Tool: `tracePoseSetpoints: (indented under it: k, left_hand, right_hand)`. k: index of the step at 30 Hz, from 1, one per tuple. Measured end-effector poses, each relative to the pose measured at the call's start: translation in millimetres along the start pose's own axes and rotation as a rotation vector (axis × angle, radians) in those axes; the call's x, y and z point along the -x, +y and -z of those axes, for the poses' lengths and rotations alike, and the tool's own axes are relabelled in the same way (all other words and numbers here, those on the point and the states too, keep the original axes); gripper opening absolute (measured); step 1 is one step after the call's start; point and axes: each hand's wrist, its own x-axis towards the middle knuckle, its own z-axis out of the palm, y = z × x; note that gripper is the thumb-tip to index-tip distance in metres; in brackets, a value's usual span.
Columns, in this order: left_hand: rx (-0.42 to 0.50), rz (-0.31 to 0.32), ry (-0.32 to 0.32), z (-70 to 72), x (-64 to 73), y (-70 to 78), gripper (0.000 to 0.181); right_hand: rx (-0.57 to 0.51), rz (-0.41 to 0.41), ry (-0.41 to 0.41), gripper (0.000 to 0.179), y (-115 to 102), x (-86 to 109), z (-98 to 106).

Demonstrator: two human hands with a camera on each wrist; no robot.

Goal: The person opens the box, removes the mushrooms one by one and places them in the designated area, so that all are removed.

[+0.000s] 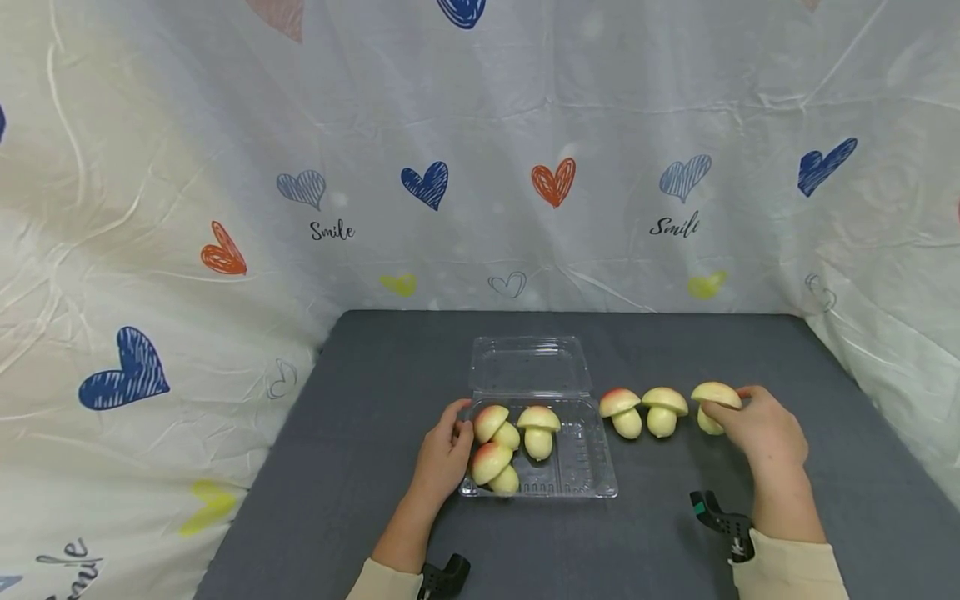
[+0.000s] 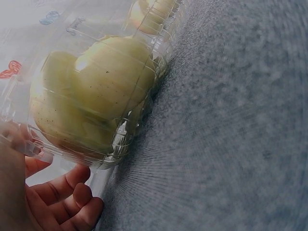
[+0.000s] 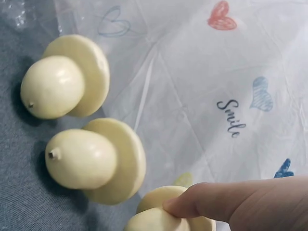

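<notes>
A clear plastic clamshell box [image 1: 592,450] lies with its lid raised at the back. Inside its left part are three pale yellow mushrooms, such as the upright one [image 1: 538,442], some with reddish caps. My left hand [image 1: 444,454] holds the box by its left side, fingers curled at the rim; in the left wrist view mushrooms [image 2: 115,77] show through the plastic wall. To the right of the box, my right hand [image 1: 768,429] pinches the cap of the rightmost mushroom [image 1: 714,392]. Two more mushrooms [image 3: 82,159] stand between that one and the box.
The dark grey tabletop [image 1: 360,417] carries everything. A white curtain [image 1: 487,125] printed with hearts and "Smile" hangs behind and at the sides. A black wrist mount [image 1: 723,523] sits on the right wrist, another [image 1: 445,577] on the left.
</notes>
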Motion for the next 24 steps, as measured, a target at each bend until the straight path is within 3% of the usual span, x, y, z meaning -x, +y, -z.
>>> tracePoseSetpoints:
  k: [24]
  left_hand:
    - [-0.011, -0.010, 0.012, -0.6, 0.0, -0.3, 0.036]
  right_hand:
    - [0.036, -0.053, -0.028, 0.088, 10, -13.4, -16]
